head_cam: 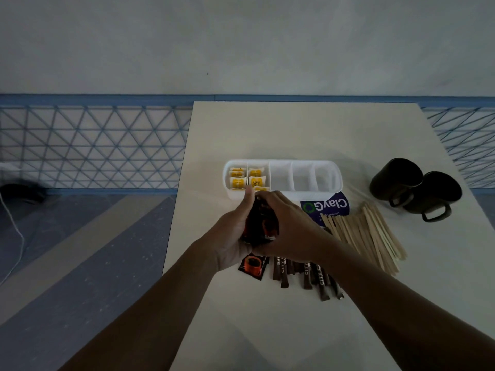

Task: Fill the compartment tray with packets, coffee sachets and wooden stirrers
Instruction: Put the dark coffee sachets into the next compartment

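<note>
A white compartment tray [305,162] lies across the middle of the table. Its two left compartments hold yellow packets [237,182]; the three to the right look bare. Just in front of the tray, my left hand [232,236] and my right hand [288,226] are closed together around a stack of dark orange coffee sachets [259,223]. One more coffee sachet [253,265] lies flat below my hands. Brown stick sachets [308,274] are spread beside it, partly under my right forearm. A heap of wooden stirrers [369,231] lies to the right.
Two dark mugs [417,188] stand at the table's right side. A blue ClayGo card [328,207] lies in front of the tray. The table's left edge runs close to my left arm, with floor and a blue lattice railing [93,145] beyond.
</note>
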